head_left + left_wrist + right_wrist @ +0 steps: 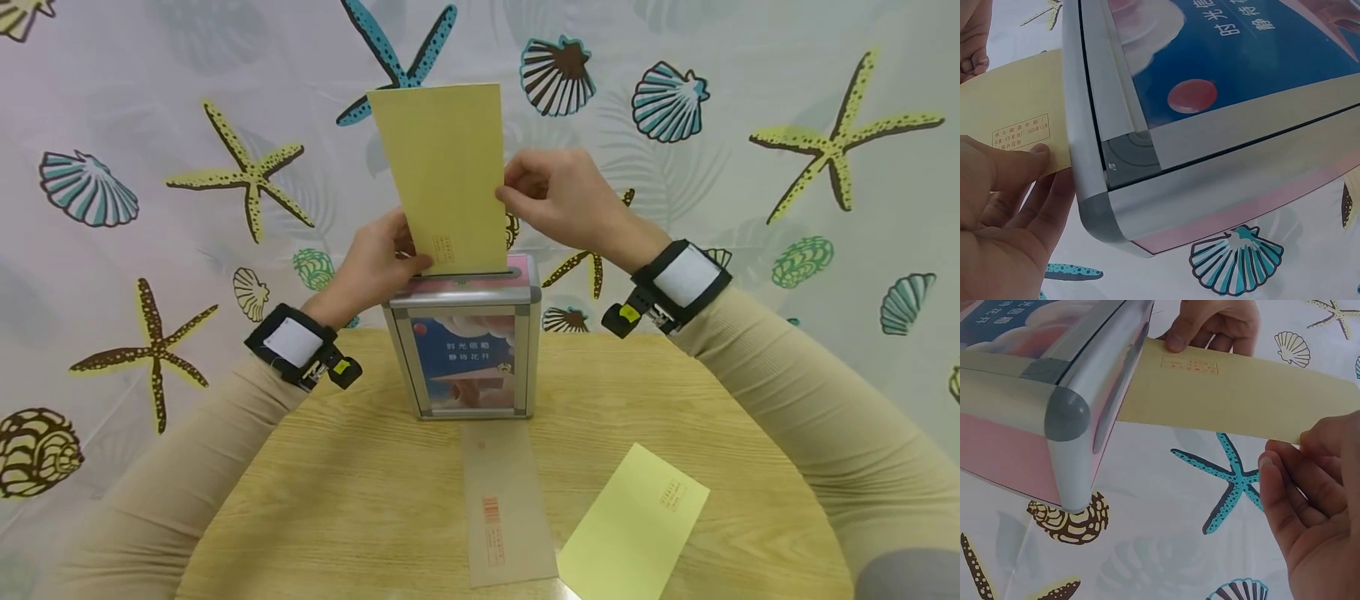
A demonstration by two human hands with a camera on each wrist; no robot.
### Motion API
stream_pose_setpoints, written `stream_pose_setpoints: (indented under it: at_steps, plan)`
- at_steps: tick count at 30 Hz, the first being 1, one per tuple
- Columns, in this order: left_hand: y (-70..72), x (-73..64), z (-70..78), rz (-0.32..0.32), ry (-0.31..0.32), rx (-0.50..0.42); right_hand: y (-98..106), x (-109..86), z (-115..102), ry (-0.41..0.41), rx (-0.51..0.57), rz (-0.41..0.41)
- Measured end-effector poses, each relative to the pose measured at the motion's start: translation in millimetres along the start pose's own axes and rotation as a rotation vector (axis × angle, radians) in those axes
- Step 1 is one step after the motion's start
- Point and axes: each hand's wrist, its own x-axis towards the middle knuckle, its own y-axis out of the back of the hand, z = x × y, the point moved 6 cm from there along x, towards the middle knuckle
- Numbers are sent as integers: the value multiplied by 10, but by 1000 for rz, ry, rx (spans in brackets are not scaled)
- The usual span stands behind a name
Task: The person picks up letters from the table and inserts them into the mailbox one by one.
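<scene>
White cloth (480, 25) w/ starfish (830, 148) & shells (667, 104) hangs bhnd wood tbl (360, 492).

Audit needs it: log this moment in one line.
left fingers: pinch yellow envelope | right fingers: pinch its right edge | envelope bottom: at mailbox slot

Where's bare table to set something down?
Table between left sleeve and brown envelope; also between box and right sleeve, beyond the flat yellow envelope. Crowded: front centre, those envelopes; box top, left hand, right hand, held envelope.
</scene>
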Motion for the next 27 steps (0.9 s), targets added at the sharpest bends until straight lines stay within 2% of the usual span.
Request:
stream_pose_setpoints:
  at_steps: [5, 9, 15, 23, 27]
  plan:
    - [-5, 12, -54, -16, 26, 8, -47, 12, -20, 55, 12, -5]
    - [-19, 26, -69, -38, 19, 19, -67, 6, 15, 65, -20, -30]
    - [56, 70, -49, -4, -23, 45, -115, -16, 52, 65, -24, -74]
    - [200, 92, 50, 40, -92, -16, -227, -60, 135, 49, -20, -105]
    - [275, 121, 103, 57, -121, -12, -270, -91, 177, 46, -25, -117]
